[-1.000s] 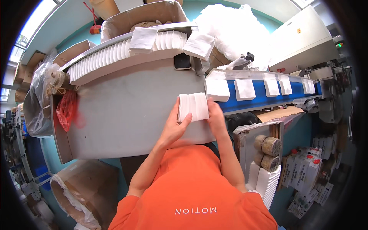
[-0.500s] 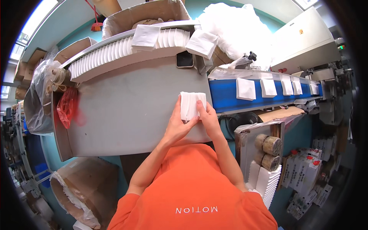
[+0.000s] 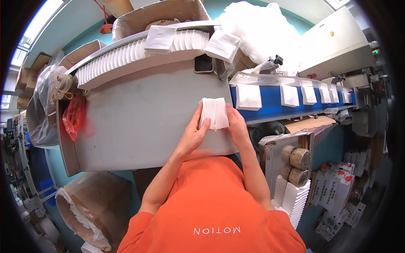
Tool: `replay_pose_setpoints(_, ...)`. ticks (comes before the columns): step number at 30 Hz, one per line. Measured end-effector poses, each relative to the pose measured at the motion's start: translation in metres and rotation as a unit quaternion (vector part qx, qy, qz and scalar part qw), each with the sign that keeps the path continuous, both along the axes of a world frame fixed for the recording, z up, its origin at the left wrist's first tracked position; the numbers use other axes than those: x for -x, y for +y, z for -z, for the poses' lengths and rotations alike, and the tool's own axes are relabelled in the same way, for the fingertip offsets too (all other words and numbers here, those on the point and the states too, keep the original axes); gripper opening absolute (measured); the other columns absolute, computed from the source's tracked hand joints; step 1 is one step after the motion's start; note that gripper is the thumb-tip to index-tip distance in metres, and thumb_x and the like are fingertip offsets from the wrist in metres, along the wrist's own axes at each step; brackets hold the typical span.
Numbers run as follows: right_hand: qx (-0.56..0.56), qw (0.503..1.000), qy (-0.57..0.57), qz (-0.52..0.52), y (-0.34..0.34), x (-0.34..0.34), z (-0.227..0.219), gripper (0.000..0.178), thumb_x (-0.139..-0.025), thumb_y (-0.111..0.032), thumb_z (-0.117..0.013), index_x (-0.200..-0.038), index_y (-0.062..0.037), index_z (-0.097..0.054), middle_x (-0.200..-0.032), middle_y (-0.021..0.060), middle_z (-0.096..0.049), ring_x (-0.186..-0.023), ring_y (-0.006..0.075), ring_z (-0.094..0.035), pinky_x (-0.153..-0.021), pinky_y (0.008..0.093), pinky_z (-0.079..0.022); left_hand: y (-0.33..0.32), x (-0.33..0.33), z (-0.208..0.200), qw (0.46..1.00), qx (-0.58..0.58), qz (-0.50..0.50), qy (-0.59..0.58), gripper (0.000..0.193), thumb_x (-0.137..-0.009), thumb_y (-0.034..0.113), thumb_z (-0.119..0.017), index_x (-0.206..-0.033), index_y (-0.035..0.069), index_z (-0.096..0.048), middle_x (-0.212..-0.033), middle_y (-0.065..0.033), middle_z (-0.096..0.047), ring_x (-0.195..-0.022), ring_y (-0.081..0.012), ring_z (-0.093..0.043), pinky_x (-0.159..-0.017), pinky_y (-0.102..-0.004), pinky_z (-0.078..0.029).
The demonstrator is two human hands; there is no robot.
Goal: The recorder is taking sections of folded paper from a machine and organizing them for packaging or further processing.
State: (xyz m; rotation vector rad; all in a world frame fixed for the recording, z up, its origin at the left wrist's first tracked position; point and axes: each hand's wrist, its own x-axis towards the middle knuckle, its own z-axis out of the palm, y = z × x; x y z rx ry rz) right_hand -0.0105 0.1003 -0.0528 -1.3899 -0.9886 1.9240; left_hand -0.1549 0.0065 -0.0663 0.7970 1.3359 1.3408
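Above the near right part of the grey metal table (image 3: 135,122) is a small stack of white folded paper napkins (image 3: 214,113), its layered edges showing. My left hand (image 3: 194,134) is closed on the stack's left side, thumb laid over the near left corner. At the right edge of the same stack is my right hand (image 3: 237,126); its fingers are smeared by motion and partly hidden, so their grip does not show. Close by on the right, a blue conveyor belt (image 3: 270,98) carries several spaced piles of white napkins, the nearest napkin pile (image 3: 249,97) at its left end.
A long row of napkins (image 3: 114,61) stands along the table's far edge, with loose napkins (image 3: 160,39) on top. A dark-screened device (image 3: 203,64) lies near it. At the left hangs a red plastic bag (image 3: 74,117). Tape rolls (image 3: 300,160) sit at the lower right.
My right thumb has come off the top of the stack and that hand has shifted right to its edge. The belt's napkin piles have moved left.
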Motion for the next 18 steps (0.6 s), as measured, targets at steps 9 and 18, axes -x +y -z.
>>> replay_pose_setpoints(9,0.107,0.988,0.096,-0.055,0.006,0.017,-0.001,0.045,-0.098,-0.031,-0.062,-0.127,0.0017,-0.054,-0.112,0.0073,-0.063,-0.101,0.0136,-0.061,-0.084,0.0304,-0.050,0.003,0.006,-0.011,0.999,0.038,-0.001,0.000,0.061,-0.102,0.026,-0.050,-0.154,0.005,-0.025,-0.146,-0.0147,-0.045,-0.129,-0.0219,-0.048,-0.106,-0.0325,-0.039)
replay_pose_setpoints(18,-0.048,0.996,-0.009,-0.068,-0.001,0.024,0.006,0.040,-0.095,-0.026,-0.061,-0.125,-0.0001,-0.055,-0.114,0.0084,-0.065,-0.100,0.0198,-0.064,-0.085,0.0344,-0.051,0.008,0.004,-0.022,0.999,0.048,0.002,-0.004,0.071,-0.095,0.027,-0.063,-0.152,0.004,-0.028,-0.137,-0.0157,-0.052,-0.123,-0.0228,-0.053,-0.100,-0.0338,-0.044)
